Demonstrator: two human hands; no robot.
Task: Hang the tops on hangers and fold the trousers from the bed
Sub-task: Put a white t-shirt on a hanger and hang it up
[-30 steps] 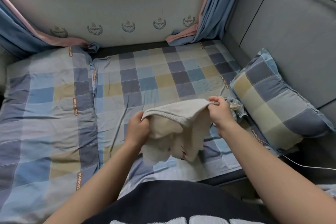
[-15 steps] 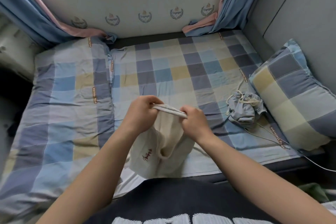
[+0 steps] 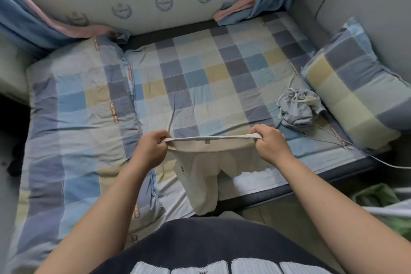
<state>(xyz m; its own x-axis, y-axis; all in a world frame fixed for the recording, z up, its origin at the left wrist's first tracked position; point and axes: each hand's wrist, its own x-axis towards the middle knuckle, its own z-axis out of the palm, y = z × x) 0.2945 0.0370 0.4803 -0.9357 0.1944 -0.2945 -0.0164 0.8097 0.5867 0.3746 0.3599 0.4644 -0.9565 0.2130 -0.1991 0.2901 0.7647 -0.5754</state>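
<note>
The hands are now spread wider apart, stretching taut the waistband of the cream trousers [image 3: 205, 177]; left hand [image 3: 153, 151] and right hand [image 3: 272, 144] each pinch one end, legs hanging over the near edge of the bed [image 3: 200, 78], ready for folding. Farther right lies a crumpled grey garment [image 3: 298, 113]

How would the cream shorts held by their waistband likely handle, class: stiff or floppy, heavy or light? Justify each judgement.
Probably floppy: the cream shorts hang limp below the waistband, one leg drooping lower. Likely light: the left hand and right hand hold them up by the band's ends alone, and it runs nearly straight.
</note>
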